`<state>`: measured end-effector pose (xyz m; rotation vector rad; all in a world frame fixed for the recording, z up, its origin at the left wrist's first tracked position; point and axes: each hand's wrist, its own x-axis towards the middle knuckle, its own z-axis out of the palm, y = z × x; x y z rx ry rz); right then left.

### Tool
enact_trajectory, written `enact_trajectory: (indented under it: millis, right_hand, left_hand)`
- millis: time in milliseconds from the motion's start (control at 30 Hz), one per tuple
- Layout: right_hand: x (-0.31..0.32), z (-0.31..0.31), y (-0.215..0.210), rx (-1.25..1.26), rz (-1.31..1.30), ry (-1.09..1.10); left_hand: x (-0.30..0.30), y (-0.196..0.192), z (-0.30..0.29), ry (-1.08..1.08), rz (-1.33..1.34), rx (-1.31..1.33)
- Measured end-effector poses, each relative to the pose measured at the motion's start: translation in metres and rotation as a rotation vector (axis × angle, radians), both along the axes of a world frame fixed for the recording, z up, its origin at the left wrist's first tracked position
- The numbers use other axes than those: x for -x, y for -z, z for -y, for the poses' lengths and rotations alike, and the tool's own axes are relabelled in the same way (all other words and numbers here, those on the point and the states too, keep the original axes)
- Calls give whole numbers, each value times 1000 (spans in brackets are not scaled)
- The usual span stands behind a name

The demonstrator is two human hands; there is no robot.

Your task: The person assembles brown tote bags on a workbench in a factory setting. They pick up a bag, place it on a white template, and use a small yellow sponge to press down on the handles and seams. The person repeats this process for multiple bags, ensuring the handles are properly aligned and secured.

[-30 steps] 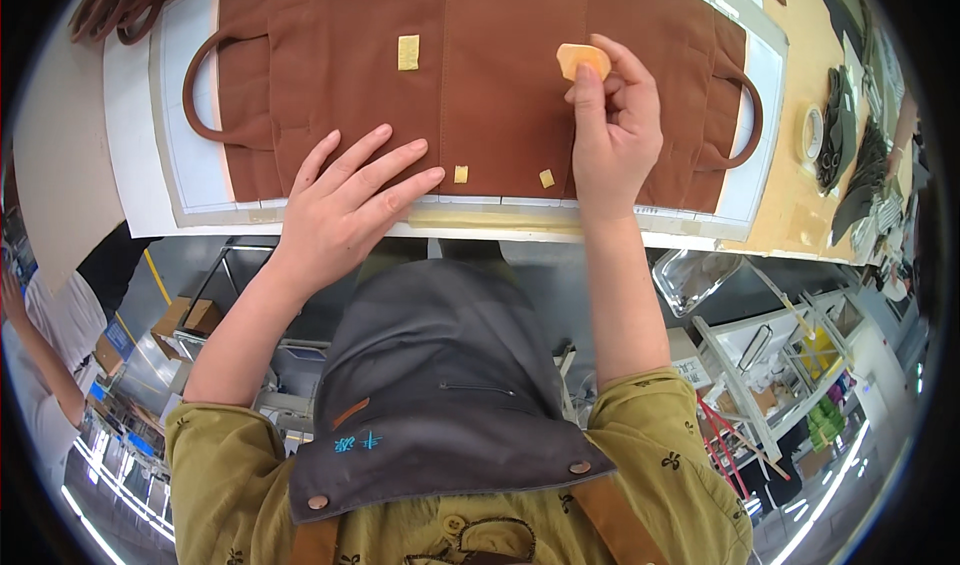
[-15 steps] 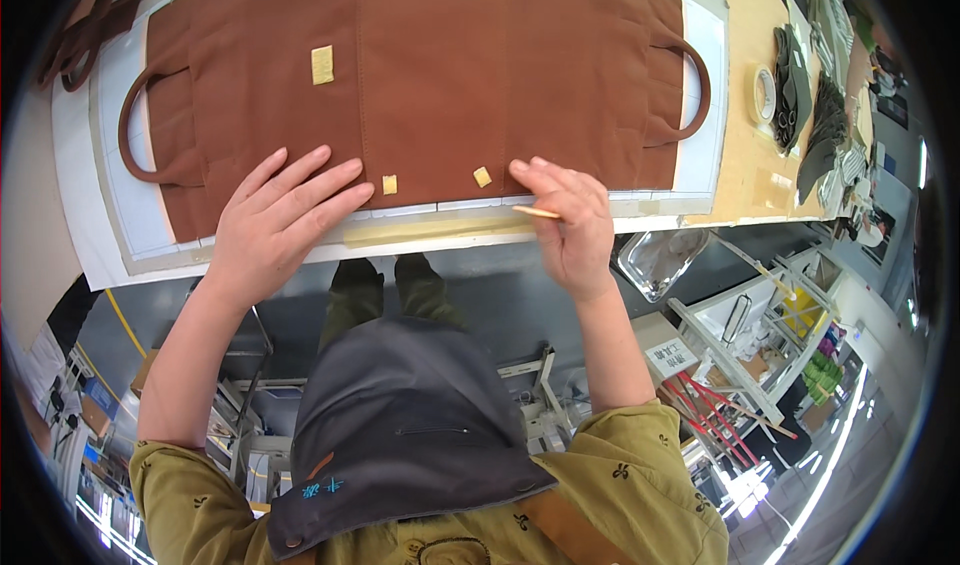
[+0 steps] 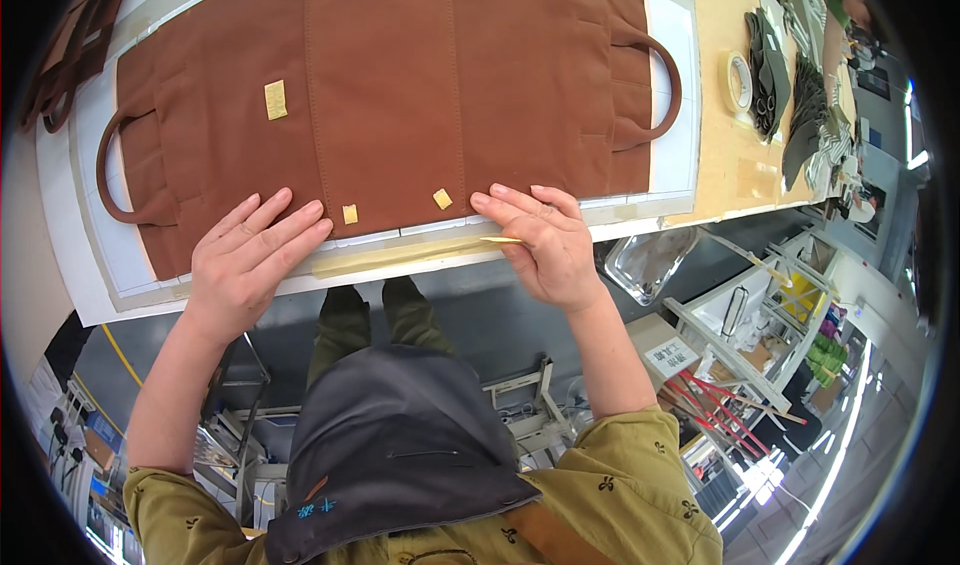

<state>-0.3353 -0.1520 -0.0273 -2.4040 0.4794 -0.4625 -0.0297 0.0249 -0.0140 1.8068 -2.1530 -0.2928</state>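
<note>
A brown bag piece, stitched and fitted with a loop handle at each end, lies flat on a white gridded board. My left hand rests with fingers stretched over its near edge, left of a small yellow tape square. At the same edge, my right hand has its fingertips on the brown material, near another tape square. Between the thumb and bent fingers of that hand is a thin, pointed pale-yellow piece; its exact kind is unclear. A larger tape patch sits farther up.
A long yellow tape strip runs along the table's near edge. To the right are a tape roll and dark cut pieces. More brown straps lie at the far left. Below right stands a metal-framed cart.
The whole view has shifted and tilted slightly, so the bag piece and board appear farther left, with more of the far side showing. Both hands keep their places along the near edge.
</note>
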Motion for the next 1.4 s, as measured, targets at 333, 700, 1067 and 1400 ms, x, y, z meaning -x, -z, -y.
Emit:
enact_trajectory:
  millis: [333, 700, 1067, 1400]
  right_hand:
    - [-1, 0, 0, 31, -24, -9]
    - [1, 0, 3, 38, -15, -6]
    - [0, -1, 6, 37, -32, -9]
    - [-1, -1, 3, 81, -54, -27]
  left_hand:
    - [2, 3, -1, -19, -1, 23]
    - [3, 5, -3, -13, 2, 36]
    - [3, 4, -4, 7, -12, 74]
    - [-3, 7, -5, -2, -44, 78]
